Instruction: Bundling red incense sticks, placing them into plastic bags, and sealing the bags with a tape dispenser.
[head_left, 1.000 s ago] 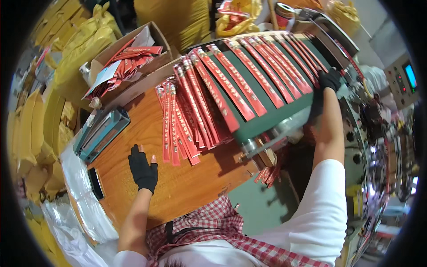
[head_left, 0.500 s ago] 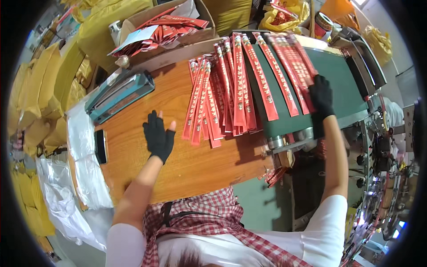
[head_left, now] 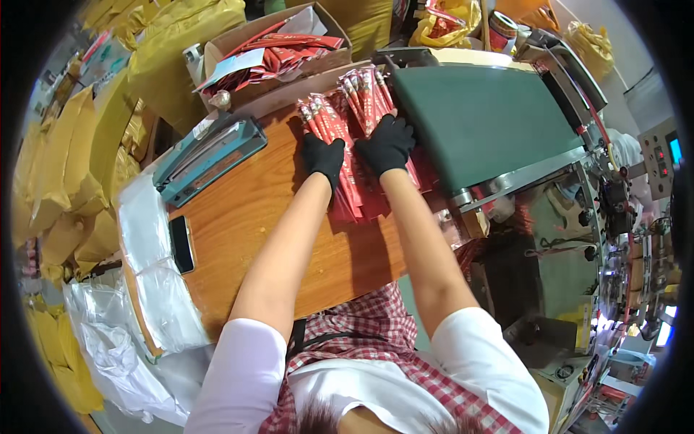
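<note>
Long, slim red packets with pale printing [head_left: 345, 189] lie bunched in two piles on the wooden table [head_left: 231, 239], just left of the green conveyor belt [head_left: 491, 119]. My left hand [head_left: 323, 158], in a black glove with bare fingertips, is closed round the left pile at its outer side. Over the right pile lies my right hand [head_left: 388, 145], gloved the same way, its fingers bent round the packets' upper part. The two hands are a little apart, with packets between them. Both palms and some of the packets' lower ends are hidden.
A teal hand sealer [head_left: 210, 163] stands on the table's left. Nearby lie a phone [head_left: 182, 244] and clear plastic bags [head_left: 155, 289]. Behind, a cardboard box [head_left: 329, 52] holds more red packets. Machinery [head_left: 622, 202] stands at the right, yellow sacks [head_left: 79, 152] at the left.
My right hand has come left off the belt, and the packets there now lie with the pile on the table. My left hand has moved right from the bare wood onto the packets.
</note>
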Demonstrator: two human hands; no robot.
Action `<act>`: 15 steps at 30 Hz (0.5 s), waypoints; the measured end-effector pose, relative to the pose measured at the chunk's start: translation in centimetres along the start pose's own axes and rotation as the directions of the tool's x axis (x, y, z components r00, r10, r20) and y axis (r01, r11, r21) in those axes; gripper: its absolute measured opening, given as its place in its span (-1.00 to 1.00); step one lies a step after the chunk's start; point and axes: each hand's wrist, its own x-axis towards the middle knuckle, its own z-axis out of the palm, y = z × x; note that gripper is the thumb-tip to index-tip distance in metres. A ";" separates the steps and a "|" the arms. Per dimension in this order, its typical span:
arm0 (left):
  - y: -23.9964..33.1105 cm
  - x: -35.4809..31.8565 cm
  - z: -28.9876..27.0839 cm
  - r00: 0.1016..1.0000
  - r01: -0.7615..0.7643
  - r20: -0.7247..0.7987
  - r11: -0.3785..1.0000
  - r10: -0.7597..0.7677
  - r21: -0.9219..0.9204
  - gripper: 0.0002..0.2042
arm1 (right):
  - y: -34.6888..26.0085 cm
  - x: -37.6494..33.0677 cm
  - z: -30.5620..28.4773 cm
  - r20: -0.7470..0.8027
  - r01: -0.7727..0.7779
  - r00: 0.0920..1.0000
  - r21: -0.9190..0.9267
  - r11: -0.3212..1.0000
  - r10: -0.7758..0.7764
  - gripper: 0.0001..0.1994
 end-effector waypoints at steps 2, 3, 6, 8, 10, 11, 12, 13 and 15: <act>0.1 -0.7 -1.3 0.995 0.009 0.099 0.978 0.013 -0.210 -0.03 | -0.2 0.6 0.1 0.156 0.065 0.985 0.025 0.998 -0.068 -0.27; 0.1 -0.9 -2.2 0.988 0.055 0.157 0.953 -0.007 -0.298 -0.01 | -0.3 0.8 0.1 0.163 0.068 0.984 0.026 0.997 -0.072 -0.27; -0.8 0.7 -6.6 0.971 0.092 0.230 0.988 -0.062 -0.122 0.05 | -2.2 1.8 0.2 0.268 0.293 0.879 0.349 0.890 -0.395 -0.41; 0.8 0.1 -5.6 0.957 0.127 0.277 0.984 -0.089 -0.121 0.07 | 4.2 6.7 4.9 0.050 0.183 0.979 0.233 0.955 -0.199 -0.42; 2.0 0.0 -4.9 0.981 0.172 0.087 0.984 -0.176 0.054 0.15 | 6.2 8.2 7.6 -0.071 0.138 0.990 0.231 0.963 -0.125 -0.41; 2.4 0.4 -5.2 0.979 0.201 0.007 0.977 -0.202 0.077 0.17 | 5.1 7.8 7.6 0.091 -0.045 0.996 0.323 0.945 0.016 -0.41; 2.7 1.1 -5.8 0.955 0.269 0.098 0.957 -0.280 0.109 0.22 | 4.5 7.2 7.4 0.260 -0.238 0.955 0.373 0.897 0.145 -0.40; 0.4 3.6 -7.0 0.953 0.289 0.095 0.957 -0.286 -0.013 0.23 | 0.3 4.8 6.3 0.088 -0.114 0.992 0.405 0.907 0.085 -0.25; -0.2 4.6 -6.1 0.945 0.306 0.187 0.924 -0.267 -0.231 0.22 | -2.4 2.6 4.3 0.152 0.082 0.974 0.466 0.881 -0.171 -0.22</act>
